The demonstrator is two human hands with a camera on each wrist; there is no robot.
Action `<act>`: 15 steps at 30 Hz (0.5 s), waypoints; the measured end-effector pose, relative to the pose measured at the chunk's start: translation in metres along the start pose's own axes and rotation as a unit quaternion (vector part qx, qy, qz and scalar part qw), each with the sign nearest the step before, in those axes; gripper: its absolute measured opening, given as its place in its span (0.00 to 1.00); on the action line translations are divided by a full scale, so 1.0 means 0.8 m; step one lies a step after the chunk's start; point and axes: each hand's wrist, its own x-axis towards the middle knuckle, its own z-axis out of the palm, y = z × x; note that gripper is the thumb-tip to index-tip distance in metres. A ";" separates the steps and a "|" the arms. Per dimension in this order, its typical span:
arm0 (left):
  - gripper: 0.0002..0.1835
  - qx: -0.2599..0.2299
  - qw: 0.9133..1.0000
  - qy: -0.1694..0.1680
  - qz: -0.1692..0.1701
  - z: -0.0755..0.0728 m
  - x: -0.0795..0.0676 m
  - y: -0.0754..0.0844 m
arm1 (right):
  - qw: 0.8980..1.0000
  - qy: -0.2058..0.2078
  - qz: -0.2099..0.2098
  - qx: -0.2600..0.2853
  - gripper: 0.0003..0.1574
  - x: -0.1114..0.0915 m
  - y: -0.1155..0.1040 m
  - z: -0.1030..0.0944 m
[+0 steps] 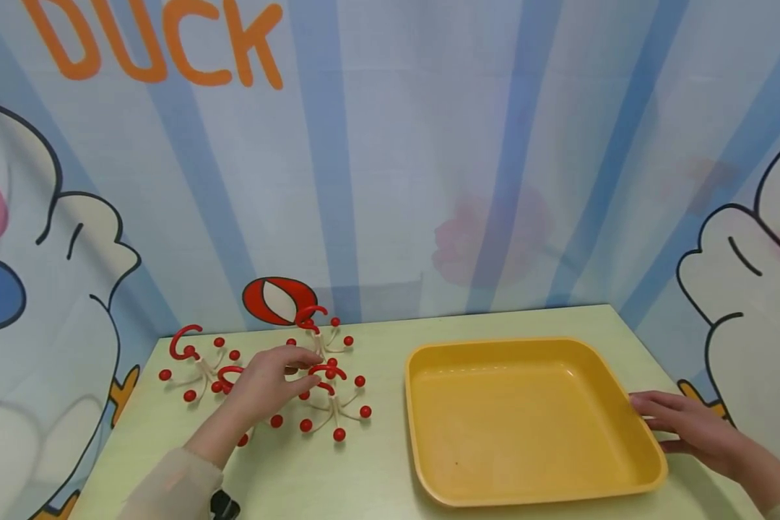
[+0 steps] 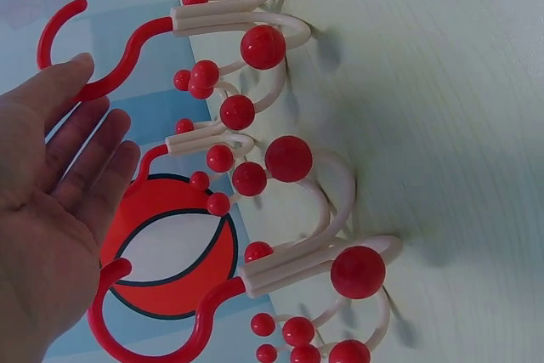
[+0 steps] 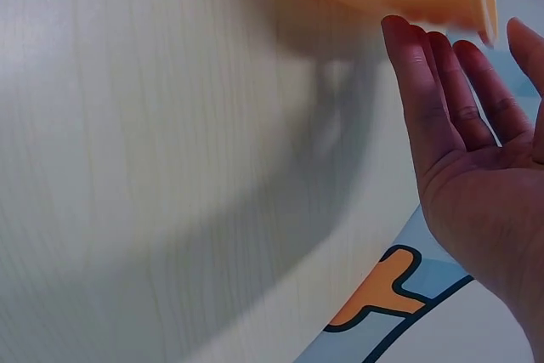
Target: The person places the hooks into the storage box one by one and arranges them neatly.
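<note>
Several small claw hangers, each with a red hook, a cream stem and splayed cream arms tipped with red balls, stand on the left of the table. My left hand reaches over them, thumb and fingers parted around the hook of the front-right claw hanger. In the left wrist view the thumb overlaps that red hook; whether it presses on it I cannot tell. My right hand is at the right side of a yellow tray, its straight fingertips against the rim.
Other claw hangers stand at the back left and back middle; another is partly hidden by my left arm. A printed curtain hangs behind the pale table. A small black object shows by the left sleeve.
</note>
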 end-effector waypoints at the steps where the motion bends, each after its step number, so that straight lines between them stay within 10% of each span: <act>1: 0.16 -0.005 1.000 0.000 -0.001 0.001 0.000 0.000 | 1.000 0.004 0.000 0.001 0.40 0.001 0.000 0.001; 15: 0.09 -0.060 0.998 0.010 -0.011 0.005 0.000 -0.003 | 1.000 -0.009 0.001 0.025 0.37 0.004 0.008 0.000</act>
